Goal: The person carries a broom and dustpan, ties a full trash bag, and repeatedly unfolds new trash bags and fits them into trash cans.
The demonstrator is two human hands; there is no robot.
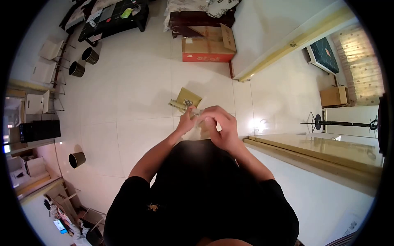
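1. Yellow panel: twelve o'clock from left hand; toothed strip at its eight o'clock.
2. Pale piece: between left hand and right hand.
3. Fingers of both curled; whether clamped on pale piece, cannot tell, detail being blurred.

Pale tiled floor, glare spot at 3 o'clock; white chairs at 10, white wall at 1, patterned curtain at 2.

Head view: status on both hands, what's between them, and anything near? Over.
Left hand and right hand close together. Pale item between them, hold unclear. Toothed strip and tan square just past left hand.
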